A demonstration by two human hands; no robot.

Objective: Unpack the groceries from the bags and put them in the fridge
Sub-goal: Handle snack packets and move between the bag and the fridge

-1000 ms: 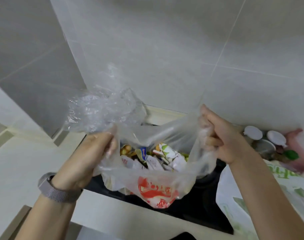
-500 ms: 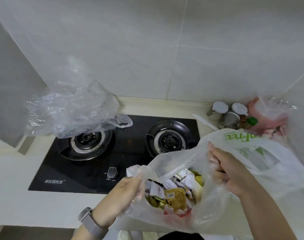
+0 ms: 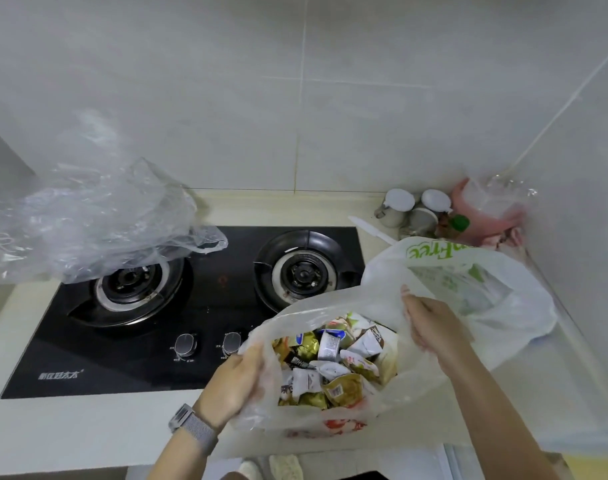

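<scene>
Both grips holding the bag mouth wide: left hand (image 3: 238, 382) on the near-left rim, right hand (image 3: 430, 327) on the far-right rim. Snack bag (image 3: 333, 427) hangs at the surface (image 3: 70, 434) edge, packets (image 3: 333, 365) still inside. Step: opening. Next: free one hand, pull packets. Legible: "Free" on white bag (image 3: 468, 282); stove (image 3: 191, 306) logo unreadable.

Left hand (image 3: 235, 384) and right hand (image 3: 430, 323) grip the clear bag (image 3: 333, 427) open, snack packets (image 3: 333, 365) inside, beside the stove (image 3: 205, 306).
</scene>
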